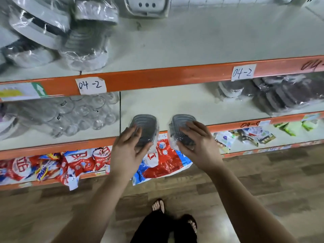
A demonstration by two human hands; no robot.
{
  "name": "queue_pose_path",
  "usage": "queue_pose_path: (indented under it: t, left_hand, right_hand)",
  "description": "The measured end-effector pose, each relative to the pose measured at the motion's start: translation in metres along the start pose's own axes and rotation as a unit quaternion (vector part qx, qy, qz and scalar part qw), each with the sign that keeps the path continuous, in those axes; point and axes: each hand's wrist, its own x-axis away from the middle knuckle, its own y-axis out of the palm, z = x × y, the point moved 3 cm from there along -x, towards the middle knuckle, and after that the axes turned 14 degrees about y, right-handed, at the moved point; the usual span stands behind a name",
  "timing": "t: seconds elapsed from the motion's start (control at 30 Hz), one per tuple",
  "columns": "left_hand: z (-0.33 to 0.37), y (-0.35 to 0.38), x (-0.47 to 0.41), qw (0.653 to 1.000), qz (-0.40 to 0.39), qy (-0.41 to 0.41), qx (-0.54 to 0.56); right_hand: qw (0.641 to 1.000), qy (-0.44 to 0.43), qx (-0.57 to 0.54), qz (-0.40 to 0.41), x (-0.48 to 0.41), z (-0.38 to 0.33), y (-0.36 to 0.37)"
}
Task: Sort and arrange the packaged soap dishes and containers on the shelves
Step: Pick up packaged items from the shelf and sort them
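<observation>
2 soap dishes [145, 128] side by side on shelf [192, 106]

The left dish [144, 122] and right dish [182, 120] are matt grey ribbed plastic, each wrapped in clear, glossy, crinkled film. The shelf board [192, 102] is pale, smooth and matt. Its orange rail [157, 78] looks like painted metal with a dull sheen. The label [91, 85] is matt white paper. On the left, the cups [84, 116] are clear glossy plastic. The near bags [163, 160] are shiny, crumpled printed plastic. The floor [263, 181] shows wood-grain planks with a low sheen. The far white dish [147, 6] is smooth plastic.
</observation>
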Motion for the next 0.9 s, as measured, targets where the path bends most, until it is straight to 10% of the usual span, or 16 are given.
queue_pose_path:
  t: [0.43,0.9]
  left_hand:
    - [-0.105,0.169,-0.019,0.988,-0.009,-0.154,-0.015]
    - [-0.174,0.216,-0.108,0.959,-0.188,-0.111,-0.182]
  right_hand:
    - [0.994,-0.100,0.038,0.000,-0.084,0.075,0.134]
    - [0.992,-0.122,0.026,-0.003,-0.144,0.081,0.179]
